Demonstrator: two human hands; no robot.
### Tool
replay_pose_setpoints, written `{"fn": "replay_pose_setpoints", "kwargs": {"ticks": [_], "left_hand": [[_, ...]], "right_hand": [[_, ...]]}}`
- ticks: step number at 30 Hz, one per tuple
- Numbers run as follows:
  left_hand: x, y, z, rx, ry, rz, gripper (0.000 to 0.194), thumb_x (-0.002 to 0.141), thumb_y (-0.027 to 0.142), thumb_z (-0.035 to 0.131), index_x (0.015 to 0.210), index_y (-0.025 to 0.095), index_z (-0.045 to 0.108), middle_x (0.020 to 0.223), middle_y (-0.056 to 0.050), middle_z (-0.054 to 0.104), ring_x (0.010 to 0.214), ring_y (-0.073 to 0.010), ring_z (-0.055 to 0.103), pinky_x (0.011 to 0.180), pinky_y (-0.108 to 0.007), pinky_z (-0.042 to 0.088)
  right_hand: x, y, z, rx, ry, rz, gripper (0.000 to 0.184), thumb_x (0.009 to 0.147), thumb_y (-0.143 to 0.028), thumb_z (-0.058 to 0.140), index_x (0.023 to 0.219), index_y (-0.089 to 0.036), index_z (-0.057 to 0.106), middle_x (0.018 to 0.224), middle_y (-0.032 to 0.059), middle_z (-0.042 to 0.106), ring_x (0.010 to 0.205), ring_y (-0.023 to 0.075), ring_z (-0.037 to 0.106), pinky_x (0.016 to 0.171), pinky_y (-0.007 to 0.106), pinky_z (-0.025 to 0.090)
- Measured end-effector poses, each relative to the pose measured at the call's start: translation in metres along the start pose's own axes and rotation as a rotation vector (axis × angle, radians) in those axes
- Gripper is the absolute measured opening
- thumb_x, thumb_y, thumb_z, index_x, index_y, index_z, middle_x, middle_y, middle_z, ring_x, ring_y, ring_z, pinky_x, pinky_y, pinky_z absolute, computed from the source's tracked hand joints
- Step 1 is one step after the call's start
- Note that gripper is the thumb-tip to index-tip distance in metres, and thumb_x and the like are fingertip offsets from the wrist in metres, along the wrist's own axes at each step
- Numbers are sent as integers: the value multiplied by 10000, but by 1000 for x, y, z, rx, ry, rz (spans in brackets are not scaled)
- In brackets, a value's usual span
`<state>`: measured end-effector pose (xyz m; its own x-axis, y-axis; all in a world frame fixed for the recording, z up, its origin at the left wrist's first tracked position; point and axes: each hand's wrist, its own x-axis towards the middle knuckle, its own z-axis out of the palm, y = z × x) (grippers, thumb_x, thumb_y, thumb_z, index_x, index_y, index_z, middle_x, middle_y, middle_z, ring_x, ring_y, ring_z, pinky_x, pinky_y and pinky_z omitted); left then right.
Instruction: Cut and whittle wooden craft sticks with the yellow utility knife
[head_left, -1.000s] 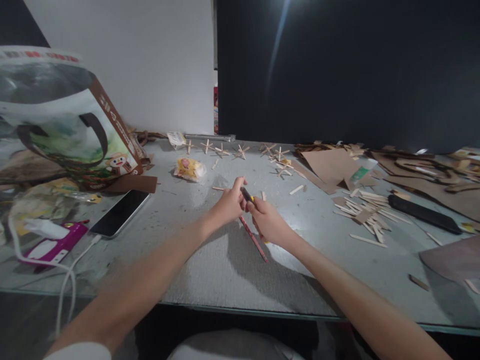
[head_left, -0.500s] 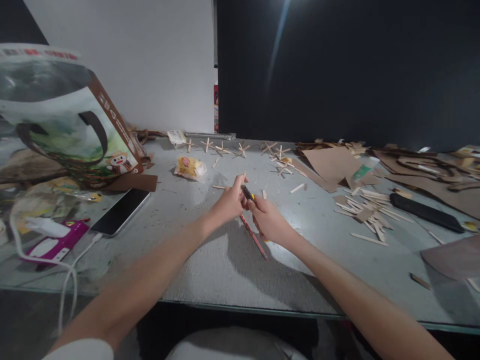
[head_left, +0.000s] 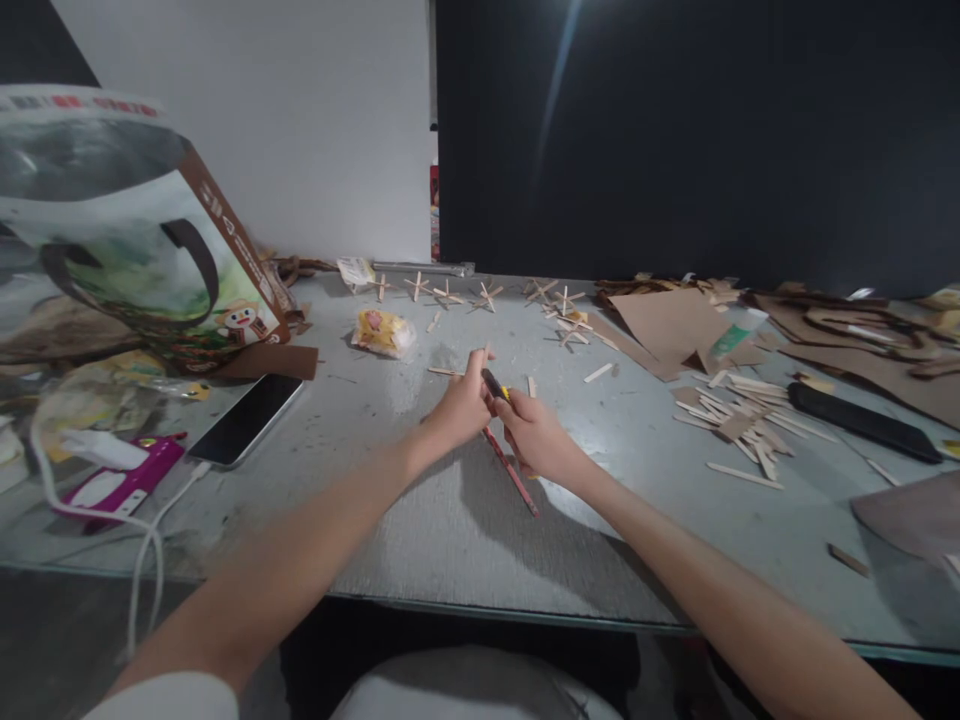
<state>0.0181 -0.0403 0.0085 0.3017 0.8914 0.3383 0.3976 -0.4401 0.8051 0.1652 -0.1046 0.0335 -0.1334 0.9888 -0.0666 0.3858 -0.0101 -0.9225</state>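
Closed around a black and yellow tool that looks like a utility knife is my right hand. My left hand is closed on a thin wooden stick, whose pale tip sticks up past the fingers. The two hands meet over the middle of the table, with the tool's dark end against the left fingers; the contact with the stick is hidden. Below them a red pencil lies slantwise on the table. Another wooden stick lies just left of my left hand.
Several crossed-stick pieces line the back. At right are a pile of wooden sticks, a long black object, brown cardboard and a tube. At left, a phone with a cable, a printed bag and a yellow packet.
The view has shifted slightly, so the table's things appear a little to the right. Both hands keep nearly the same pose and hold the same things.
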Motion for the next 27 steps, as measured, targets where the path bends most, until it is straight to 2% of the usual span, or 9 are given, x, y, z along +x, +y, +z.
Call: {"fn": "replay_pose_setpoints", "kwargs": {"ticks": [3, 5, 8, 11, 15, 22, 27], "left_hand": [[-1, 1, 2, 40, 49, -6, 735, 881, 15, 497, 1592, 189, 427, 738, 38, 562, 659, -172, 501, 666, -284, 382], [0, 2, 0, 55, 30, 42, 787, 895, 13, 476, 1650, 218, 392, 755, 38, 572, 661, -165, 496, 688, -278, 396], [3, 3, -4, 80, -42, 80, 785, 854, -9, 470, 1602, 228, 501, 761, 34, 591, 674, -156, 510, 706, -267, 409], [5, 5, -6, 111, -40, 45, 764, 809, -25, 481, 1530, 205, 589, 737, 31, 593, 694, -160, 529, 709, -262, 414], [5, 5, -6, 177, -19, 31, 758, 820, -30, 490, 1531, 206, 606, 678, 49, 533, 655, -163, 490, 700, -271, 394], [6, -1, -2, 202, 3, 42, 715, 835, -27, 499, 1492, 227, 623, 667, 51, 504, 631, -175, 479, 673, -278, 369], [8, 0, -2, 278, -3, 86, 703, 853, -31, 506, 1493, 241, 607, 711, 30, 575, 661, -178, 517, 693, -284, 368]], "right_hand": [[2, 1, 2, 45, 8, 15, 255, 1083, -393, 459, 868, -257, 474, 556, -104, 409, 402, 102, 358, 418, 209, 301], [3, 1, 3, 91, 2, 27, 245, 1088, -393, 451, 889, -255, 483, 548, -116, 387, 385, 98, 327, 404, 202, 298], [2, -1, 2, 125, 3, 51, 218, 1093, -371, 434, 920, -252, 495, 547, -121, 393, 369, 98, 317, 388, 199, 294], [0, -6, 2, 108, 6, 88, 207, 1094, -339, 421, 928, -247, 503, 548, -111, 417, 374, 101, 346, 398, 201, 302], [-2, -9, 1, 112, -19, 129, 218, 1098, -345, 449, 909, -246, 493, 549, -105, 424, 387, 99, 362, 403, 203, 307], [0, -9, -3, 55, 20, 117, 242, 1098, -273, 448, 866, -235, 504, 541, -92, 423, 391, 97, 369, 407, 210, 328], [-1, -12, -9, 57, -23, 135, 254, 1111, -293, 429, 881, -238, 521, 519, -100, 403, 353, 109, 372, 361, 225, 302]]}}
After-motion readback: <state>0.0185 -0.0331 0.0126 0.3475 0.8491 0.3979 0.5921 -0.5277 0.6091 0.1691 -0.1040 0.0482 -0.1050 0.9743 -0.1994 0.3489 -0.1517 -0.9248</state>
